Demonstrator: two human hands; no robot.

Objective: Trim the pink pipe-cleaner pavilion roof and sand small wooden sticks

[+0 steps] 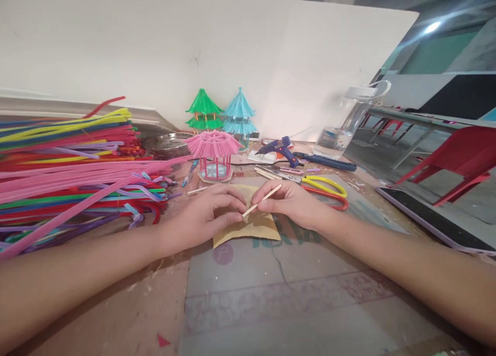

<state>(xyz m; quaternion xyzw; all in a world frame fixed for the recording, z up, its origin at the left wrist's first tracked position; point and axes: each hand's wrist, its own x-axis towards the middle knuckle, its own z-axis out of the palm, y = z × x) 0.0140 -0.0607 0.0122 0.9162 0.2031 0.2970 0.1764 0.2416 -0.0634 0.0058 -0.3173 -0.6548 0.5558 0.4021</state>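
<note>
A thin pale wooden stick point(267, 197) slants between my two hands, above a yellow sheet that looks like sandpaper point(250, 234). My right hand point(290, 203) pinches the stick between thumb and fingers, its upper end poking out past them. At the lower end, the curled fingers and thumb of my left hand point(209, 211) close on the stick's tip. The sheet lies under both hands, its front edge curling slightly. Just behind them stands a small pavilion model point(215, 154) with a pink roof and pink posts.
Bundles of coloured pipe cleaners point(77, 175) fill the left side. Green point(203, 110) and blue point(240, 113) pavilion models stand behind. Scissors point(325, 185), a glue gun point(281, 149), a clear jug point(339, 123) and a phone point(434, 216) lie or stand to the right.
</note>
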